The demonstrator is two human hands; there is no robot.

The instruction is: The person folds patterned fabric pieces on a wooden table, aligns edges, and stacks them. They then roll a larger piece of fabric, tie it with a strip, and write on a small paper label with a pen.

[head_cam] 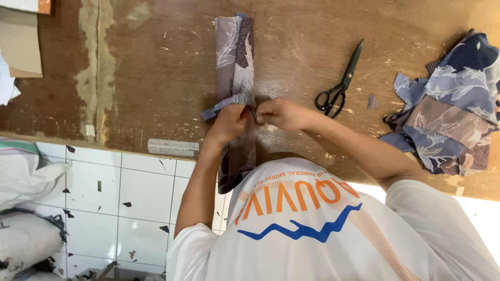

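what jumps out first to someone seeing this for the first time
Mid-table, the left hand and right hand meet over a long folded strip of purple-grey patterned cloth on the worn brown wooden table. To the right lie black metal scissors, and beyond them a pile of blue and brown patterned fabric pieces.

Under your hands the folded cloth strip [235, 57] is muted mauve and grey-brown, printed with pale, whitish leaf and flower outlines, and the narrow band [229, 103] across it is grey-blue with fine stripes. The tabletop [156, 67] is dark reddish-brown wood, scuffed with pale scratches and a worn beige streak. Your scissors [339, 86] are plain black. The cloth pile [448, 104] to your right mixes navy, dusty blue and brownish mauve, all with the same light floral print. The floor [130, 192] is white tile with dark grout lines. Your shirt [323, 234] is white, marked in orange and blue.
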